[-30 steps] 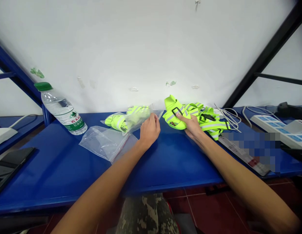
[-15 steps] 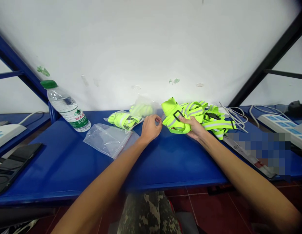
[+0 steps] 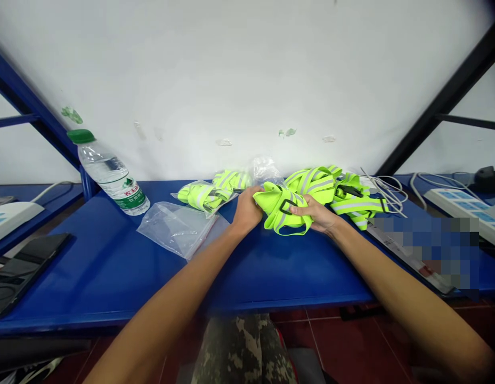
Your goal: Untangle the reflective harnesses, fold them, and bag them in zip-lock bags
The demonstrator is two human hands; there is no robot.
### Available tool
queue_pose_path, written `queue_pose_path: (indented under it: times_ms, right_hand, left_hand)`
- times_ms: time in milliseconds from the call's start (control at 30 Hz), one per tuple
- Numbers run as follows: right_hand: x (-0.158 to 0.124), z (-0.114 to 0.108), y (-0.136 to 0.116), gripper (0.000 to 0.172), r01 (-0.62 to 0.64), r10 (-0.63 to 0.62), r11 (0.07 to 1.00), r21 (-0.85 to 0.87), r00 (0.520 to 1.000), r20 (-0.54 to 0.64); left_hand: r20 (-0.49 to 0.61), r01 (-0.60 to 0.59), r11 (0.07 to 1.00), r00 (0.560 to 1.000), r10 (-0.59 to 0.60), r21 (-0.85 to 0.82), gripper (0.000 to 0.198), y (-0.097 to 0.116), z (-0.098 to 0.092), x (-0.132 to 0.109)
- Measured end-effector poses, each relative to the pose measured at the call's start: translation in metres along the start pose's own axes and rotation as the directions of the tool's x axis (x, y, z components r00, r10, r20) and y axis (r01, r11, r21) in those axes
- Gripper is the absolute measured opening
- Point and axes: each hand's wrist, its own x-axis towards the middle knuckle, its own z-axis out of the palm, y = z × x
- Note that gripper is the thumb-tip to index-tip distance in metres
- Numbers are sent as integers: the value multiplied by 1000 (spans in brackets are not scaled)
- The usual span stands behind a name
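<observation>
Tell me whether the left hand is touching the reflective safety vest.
Touching. The head view shows the left hand against the near end of the reflective safety vest, its fingers resting on the neon fabric with no gap.

Blue steel shelf (image 3: pixel 83 277): green-capped water bottle (image 3: pixel 109 176) lying at back left, black tablet (image 3: pixel 27 272) at left end. White power strip (image 3: pixel 459 210) off right, white cables (image 3: pixel 385 191) just left of it. Red tile floor (image 3: pixel 347 346) below.
</observation>
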Motion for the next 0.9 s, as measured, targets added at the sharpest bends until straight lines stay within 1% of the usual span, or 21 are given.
queue_pose_path:
  times_ms: [67, 133, 200, 267, 300, 367, 400, 467, 567, 733, 833, 900]
  right_hand:
    - [-1, 1, -2, 38, 5, -5, 1000, -4, 1000, 0]
    - [-2, 1, -4, 38, 8, -9, 1000, -30, 1000, -6]
    - [-3, 2, -5, 38, 5, -5, 997, -71, 1000, -3]
    - [-4, 2, -6, 40, -3, 4, 994, -112, 1000, 11]
    - [-4, 2, -6, 41, -6, 8, 992, -129, 1000, 19]
    - [-4, 3, -5, 43, -4, 10, 986, -165, 999, 35]
    - [-4, 3, -5, 43, 5, 4, 983, -181, 999, 50]
    - [-4, 4, -4, 43, 43, -23, 976, -213, 995, 97]
    - [-3, 3, -5, 48, 120, -75, 952, -282, 984, 164]
    - [-5, 0, -11, 54, 194, -124, 847, -495, 977, 171]
    - [-8, 2, -17, 65, 193, -117, 795, -575, 979, 166]
    - [-10, 4, -21, 67, 201, -122, 749, -631, 978, 168]
  left_hand:
    - [-70, -50, 997, 997, 45, -63, 12, 1, -2, 0]
    - [-103, -33, 995, 994, 24, -95, 8, 3, -5, 0]
    - [-100, 3, 990, 995, -18, -140, 8, 5, -6, 0]
    - [-55, 48, 965, 996, -64, -258, 12, 5, -6, 1]
    - [-20, 84, 934, 995, -97, -346, 14, 4, -6, 1]
    - [69, 186, 841, 982, -175, -508, 14, -1, -4, 1]
    - [106, 230, 801, 973, -206, -552, 14, -3, -4, 1]
    - [151, 274, 775, 962, -229, -569, 13, -7, -3, 1]
    - [179, 279, 789, 960, -214, -548, 14, -9, -3, -1]
    - [229, 344, 737, 939, -257, -582, 17, -7, -4, -3]
    - [253, 381, 678, 925, -284, -628, 15, -4, -5, -2]
    - [287, 425, 647, 905, -313, -633, 16, -1, -5, -2]
